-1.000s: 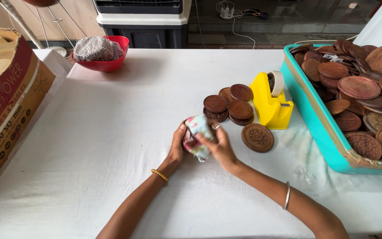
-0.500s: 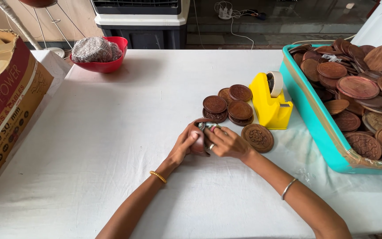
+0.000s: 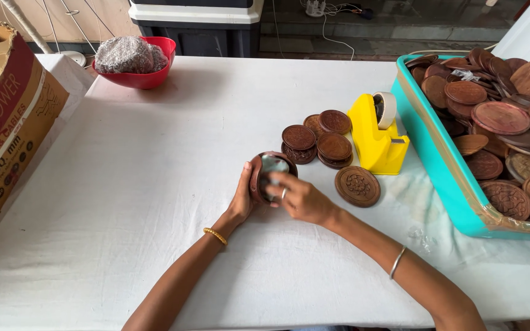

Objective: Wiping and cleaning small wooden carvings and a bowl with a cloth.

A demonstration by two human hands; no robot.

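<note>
My left hand point(image 3: 241, 199) holds a round brown wooden box point(image 3: 264, 170) on edge just above the white table, its open side facing me. My right hand point(image 3: 295, 195) presses a crumpled pale wrapper point(image 3: 272, 166) into that open side with its fingers. Just to the right lie several stacked carved wooden discs point(image 3: 318, 143) and one single carved disc point(image 3: 357, 186) flat on the cloth.
A yellow tape dispenser point(image 3: 376, 136) stands behind the single disc. A teal tray point(image 3: 437, 160) heaped with wooden discs fills the right side. A red bowl point(image 3: 144, 78) of wrapped material sits at the back left, a cardboard box point(image 3: 8, 125) at the far left.
The pale wrapped piece that both hands held up has gone into the wooden box. The hands have shifted slightly right and lowered toward the table.
</note>
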